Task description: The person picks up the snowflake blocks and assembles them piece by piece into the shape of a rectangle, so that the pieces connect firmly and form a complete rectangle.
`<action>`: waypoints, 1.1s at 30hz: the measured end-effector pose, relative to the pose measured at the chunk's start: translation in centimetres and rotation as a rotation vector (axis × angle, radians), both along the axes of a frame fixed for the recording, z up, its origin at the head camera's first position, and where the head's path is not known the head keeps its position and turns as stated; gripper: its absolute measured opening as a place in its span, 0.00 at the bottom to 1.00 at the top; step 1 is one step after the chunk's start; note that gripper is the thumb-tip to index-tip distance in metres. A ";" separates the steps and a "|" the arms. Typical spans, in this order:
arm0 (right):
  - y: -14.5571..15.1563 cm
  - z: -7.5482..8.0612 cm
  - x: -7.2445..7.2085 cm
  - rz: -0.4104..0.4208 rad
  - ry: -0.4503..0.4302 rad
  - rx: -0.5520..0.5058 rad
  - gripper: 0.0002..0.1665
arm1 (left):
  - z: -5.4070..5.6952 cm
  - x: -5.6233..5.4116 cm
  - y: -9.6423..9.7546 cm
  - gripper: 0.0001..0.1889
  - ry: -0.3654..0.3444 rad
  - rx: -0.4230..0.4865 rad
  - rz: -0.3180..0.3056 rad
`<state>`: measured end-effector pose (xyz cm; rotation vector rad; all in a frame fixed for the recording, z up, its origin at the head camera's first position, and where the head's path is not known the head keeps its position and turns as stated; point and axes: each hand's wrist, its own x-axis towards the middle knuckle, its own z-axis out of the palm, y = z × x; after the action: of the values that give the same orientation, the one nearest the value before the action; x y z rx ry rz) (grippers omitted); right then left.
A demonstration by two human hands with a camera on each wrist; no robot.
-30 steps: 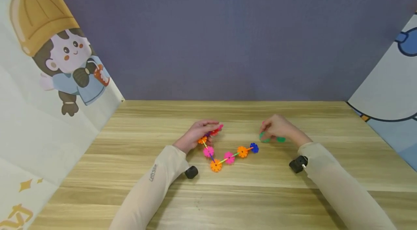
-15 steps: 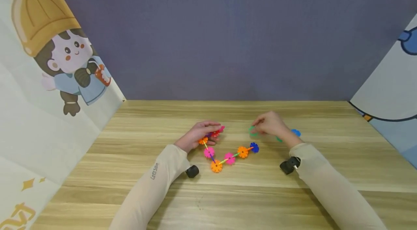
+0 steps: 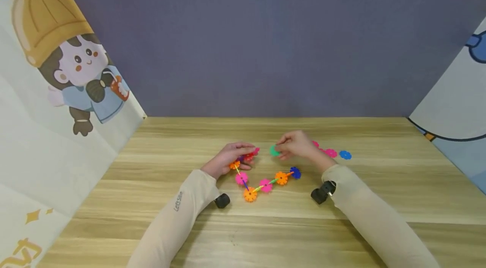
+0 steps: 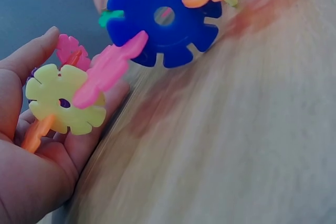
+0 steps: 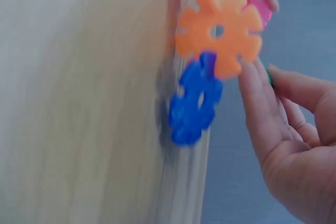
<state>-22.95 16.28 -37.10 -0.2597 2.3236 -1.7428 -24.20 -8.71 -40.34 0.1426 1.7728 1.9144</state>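
A curved chain of notched plastic snowflake discs [image 3: 249,194] lies on the table, ending in a dark blue disc [image 3: 295,172] at its right. My left hand [image 3: 229,156] holds the chain's other end between thumb and fingers, where a pink disc [image 3: 256,150] sticks out past the fingertips. A yellow disc [image 4: 47,90] and an orange disc [image 4: 38,134] sit against its palm in the left wrist view. My right hand [image 3: 298,143] pinches a loose green disc [image 3: 274,150] a short way right of that pink end. The right wrist view shows only the green disc's edge [image 5: 270,76].
Loose pink discs [image 3: 330,153] and a blue disc [image 3: 345,155] lie right of my right hand, partly hidden by its wrist. The wooden table [image 3: 303,234] ends at a dark grey wall [image 3: 265,40]. A black wrist camera [image 3: 222,201] hangs below the left sleeve.
My right hand has carried the green disc leftward, from the loose pieces towards the chain's pink end. The pink and blue discs behind it have come into view. My left hand has stayed almost still.
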 end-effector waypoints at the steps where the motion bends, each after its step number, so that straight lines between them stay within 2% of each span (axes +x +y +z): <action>1: -0.2 0.0 0.0 0.000 -0.008 -0.020 0.13 | 0.0 0.0 0.0 0.20 0.000 -0.001 0.001; 10: -0.9 -0.6 -0.1 0.000 -0.076 -0.157 0.15 | 0.1 -0.1 0.0 0.19 -0.004 -0.012 -0.014; 18: -1.6 -0.7 -0.3 0.001 -0.108 -0.244 0.16 | 0.1 -0.2 0.1 0.19 -0.005 -0.037 0.000; 24: -2.1 -0.5 -0.5 0.009 -0.129 -0.232 0.17 | 0.1 -0.3 0.1 0.20 -0.002 -0.056 -0.003; 33: -2.3 -0.1 -0.6 0.043 -0.136 -0.150 0.17 | 0.1 -0.1 0.0 0.18 -0.006 -0.036 0.004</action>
<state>-23.58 14.00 -37.25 -0.2074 2.0823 -1.8547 -24.31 -8.68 -40.28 0.1211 1.8040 1.8822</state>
